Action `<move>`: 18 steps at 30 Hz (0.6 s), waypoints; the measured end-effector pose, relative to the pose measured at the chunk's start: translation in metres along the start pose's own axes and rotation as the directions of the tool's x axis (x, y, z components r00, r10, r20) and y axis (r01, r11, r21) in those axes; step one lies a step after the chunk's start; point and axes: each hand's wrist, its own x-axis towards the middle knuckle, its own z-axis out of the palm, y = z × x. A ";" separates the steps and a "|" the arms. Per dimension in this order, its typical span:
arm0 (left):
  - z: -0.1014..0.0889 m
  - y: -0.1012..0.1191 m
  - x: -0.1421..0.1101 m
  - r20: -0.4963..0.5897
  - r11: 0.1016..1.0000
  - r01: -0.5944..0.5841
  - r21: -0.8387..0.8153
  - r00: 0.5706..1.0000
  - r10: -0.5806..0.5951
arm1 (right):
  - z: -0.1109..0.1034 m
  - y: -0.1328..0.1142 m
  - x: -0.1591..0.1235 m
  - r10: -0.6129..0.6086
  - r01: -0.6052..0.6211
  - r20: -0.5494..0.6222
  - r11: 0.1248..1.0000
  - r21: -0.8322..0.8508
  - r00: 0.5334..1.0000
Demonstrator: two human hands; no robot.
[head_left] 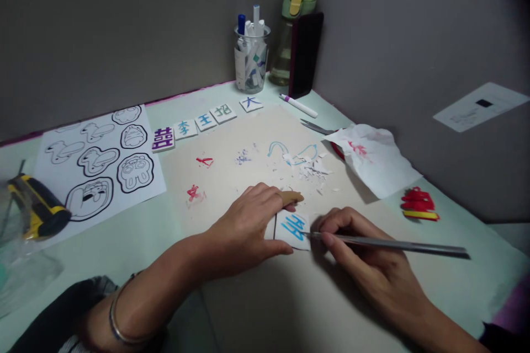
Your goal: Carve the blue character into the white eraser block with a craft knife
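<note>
Fine point, little room for a slip

Nearest, the left hand (244, 226) has its grip closed around the white tile (295, 230), thumb along the near edge, fingers bent at the far side; a tan cover (293, 197) sits on one fingertip. The tile lies on the beige mat (256, 309) between the two hands. The right hand (368, 248) has a tight pinch on the silver knife (401, 245), low near its tip, which meets the blue character. If the tip skids, it could cross the strokes or run toward the left thumb; a tile shifting under pressure would likely cause the same.

Beyond, loose shavings (312, 171) could get under the tile and make it rock. To the left, a clear plastic bag (35, 273) lies by the yellow-and-black cutter (39, 207); whether it encloses the cutter, I cannot tell.

Farthest back on the worktop (464, 226), a clear jar (250, 80) holds upright markers, mostly white, one blue-capped. Beside it stands a green-lidded bottle (281, 58), its contents unclear.
</note>
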 end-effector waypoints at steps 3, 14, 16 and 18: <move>0.000 0.000 0.000 0.001 1.000 -0.007 0.005 1.000 0.007 | 0.001 -0.001 0.001 -0.003 0.003 -0.001 1.000 0.005 1.000; 0.000 0.000 0.000 0.003 1.000 -0.008 0.025 1.000 0.008 | 0.001 -0.002 -0.001 0.007 -0.007 0.009 1.000 -0.005 1.000; 0.000 0.000 0.000 0.006 1.000 -0.006 0.024 1.000 0.006 | 0.001 -0.002 0.000 0.005 -0.005 0.008 1.000 -0.005 1.000; 0.000 0.000 0.000 0.006 1.000 -0.009 0.025 1.000 0.009 | 0.001 -0.002 0.001 0.001 -0.001 0.004 1.000 -0.013 1.000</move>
